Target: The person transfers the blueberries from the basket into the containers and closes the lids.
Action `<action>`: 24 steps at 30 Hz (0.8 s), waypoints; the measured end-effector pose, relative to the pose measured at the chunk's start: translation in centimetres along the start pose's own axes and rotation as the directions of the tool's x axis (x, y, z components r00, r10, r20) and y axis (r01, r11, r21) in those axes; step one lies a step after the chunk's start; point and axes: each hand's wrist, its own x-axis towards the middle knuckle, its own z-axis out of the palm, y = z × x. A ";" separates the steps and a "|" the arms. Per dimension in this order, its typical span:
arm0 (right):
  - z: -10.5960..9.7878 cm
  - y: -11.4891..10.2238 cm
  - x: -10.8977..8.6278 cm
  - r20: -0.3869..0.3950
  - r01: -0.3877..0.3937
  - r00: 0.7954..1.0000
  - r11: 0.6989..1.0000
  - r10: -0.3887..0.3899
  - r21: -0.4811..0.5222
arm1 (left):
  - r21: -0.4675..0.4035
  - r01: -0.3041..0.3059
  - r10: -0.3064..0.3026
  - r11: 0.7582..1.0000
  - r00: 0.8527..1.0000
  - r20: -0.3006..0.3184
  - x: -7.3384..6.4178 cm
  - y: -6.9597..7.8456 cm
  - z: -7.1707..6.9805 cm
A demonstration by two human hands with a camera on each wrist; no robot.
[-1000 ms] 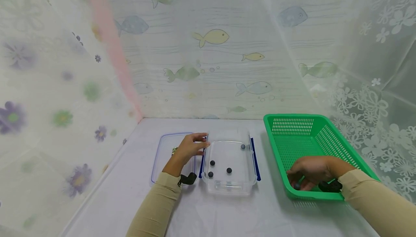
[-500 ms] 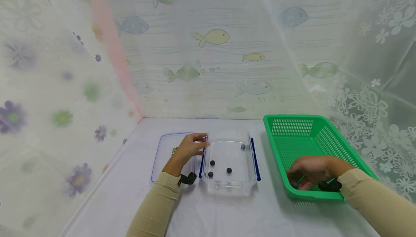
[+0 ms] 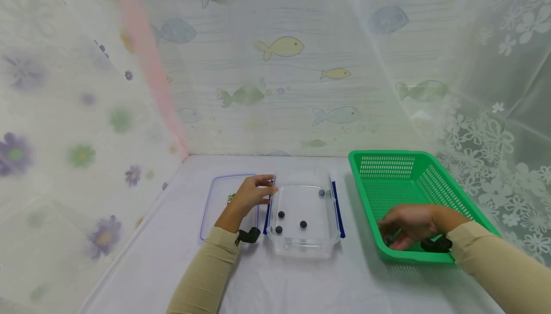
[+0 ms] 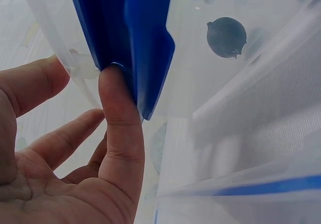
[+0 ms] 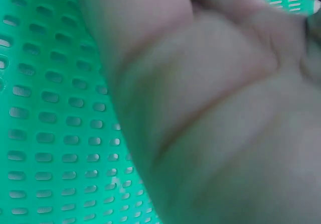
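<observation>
My left hand point(image 3: 249, 196) holds the left side of a clear plastic box point(image 3: 301, 247), its fingers at the wall and blue side latch point(image 4: 118, 28). Small dark balls lie in the box: one ball point(image 3: 303, 224) near the middle, others at the left and back right. At right, my right hand point(image 3: 411, 223) is down inside the green basket point(image 3: 359, 189), by its near left corner. Its fingers curl round another dark ball point(image 3: 389, 240), partly hidden by the hand. The palm blurs across most of the right wrist view.
A clear lid point(image 3: 208, 208) with a blue-violet rim lies left of the box, partly under my left forearm. A small green patterned piece point(image 3: 231, 198) shows behind the left hand. A second blue latch point(image 3: 338, 211) hangs on the box's right side. Printed curtains stand behind.
My right fingers have drawn slightly left and closer round the dark ball in the basket, which is now more covered. The left hand and box keep their place.
</observation>
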 end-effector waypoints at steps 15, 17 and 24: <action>-0.8 -0.3 0.4 -0.196 0.055 0.980 0.997 -0.043 0.055 | -0.001 0.004 -0.004 1.000 1.000 -0.003 0.5 -0.3 -0.1; -0.8 -0.3 0.3 -0.203 0.060 0.978 0.997 -0.048 0.050 | -0.006 0.004 -0.004 1.000 1.000 -0.005 0.4 -0.3 -0.1; -0.9 -0.6 -0.2 -0.215 0.080 0.974 0.996 -0.070 0.038 | -0.001 -0.006 0.006 1.000 1.000 -0.006 0.3 -0.4 0.0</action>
